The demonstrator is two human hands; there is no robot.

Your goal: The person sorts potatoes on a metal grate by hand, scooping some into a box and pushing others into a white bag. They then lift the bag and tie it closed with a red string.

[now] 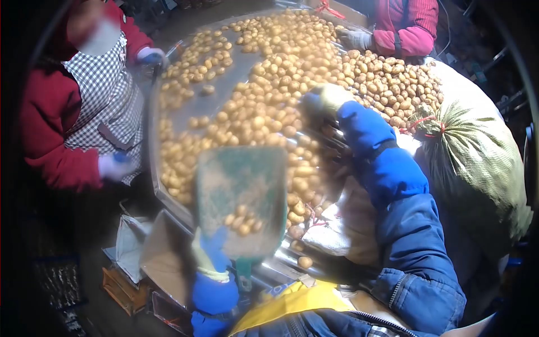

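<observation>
A green scoop (241, 180), dirty with brown soil, is tilted over the near side of the table. A few small potatoes (244, 221) lie in it. My left hand (212, 253), in a blue and pale yellow glove, grips the scoop's lower left edge. Stretched forward, my right hand (328, 102), gloved the same way, is over the big heap of potatoes (275, 78). That hand is smeared by motion, and whether its fingers hold anything does not show.
A metal sorting table (193, 109) bears the heap. A tied woven sack (471, 163) stands at right. One co-worker in a checked apron (106, 95) stands at left; another's gloved hand (357, 40) reaches in from the far side. Cardboard boxes (168, 247) sit lower left.
</observation>
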